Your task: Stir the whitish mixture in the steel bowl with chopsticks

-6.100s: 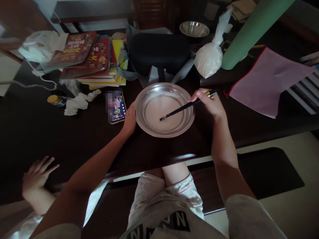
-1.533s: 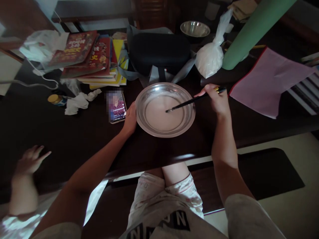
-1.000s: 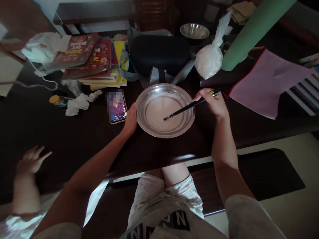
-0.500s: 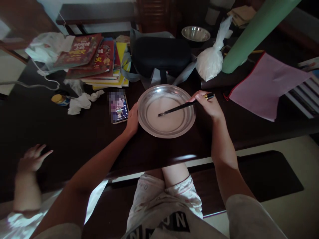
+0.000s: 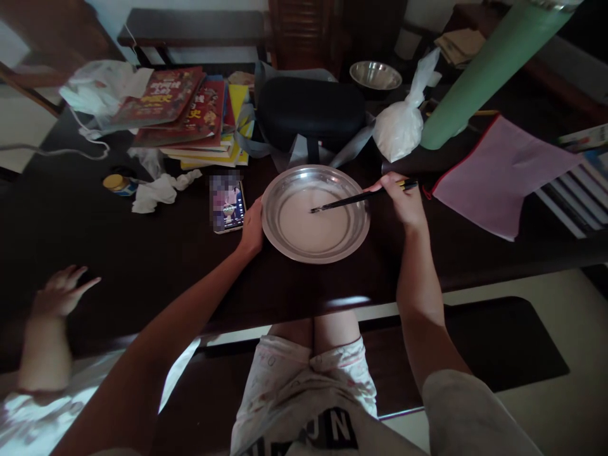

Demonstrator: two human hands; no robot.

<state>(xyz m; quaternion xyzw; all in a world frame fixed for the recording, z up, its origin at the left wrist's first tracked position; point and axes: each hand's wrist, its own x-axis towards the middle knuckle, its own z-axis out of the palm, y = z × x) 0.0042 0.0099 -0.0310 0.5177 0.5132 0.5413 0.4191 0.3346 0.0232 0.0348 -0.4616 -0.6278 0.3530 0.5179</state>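
A wide metal bowl [image 5: 316, 253] rests on the dark table, holding a pale, milky liquid [image 5: 313, 231]. My left hand [image 5: 253, 226] grips the bowl's left side; some of its fingers are hidden behind the wall. In my right hand [image 5: 401, 197] is a pair of black chopsticks [image 5: 349, 200] with gold bands near the top, held slanting over the bowl's right rim. Their tips are at the middle of the liquid, its surface or just in it. A lit phone [image 5: 228, 206] lies just left of my left hand.
Behind the bowl are a black case [image 5: 311, 111], a tied bag of white powder [image 5: 401, 130] and a green cylinder [image 5: 484, 79]. Stacked books [image 5: 175, 107], crumpled tissue [image 5: 154, 195] and a small jar [image 5: 120, 184] stand left. Another person's hand [image 5: 61, 291] is over the table at left.
The chopstick tips have shifted slightly right and away from me within the bowl, and my right hand moved a little right. My left hand stays on the bowl. The whole view has tilted slightly.
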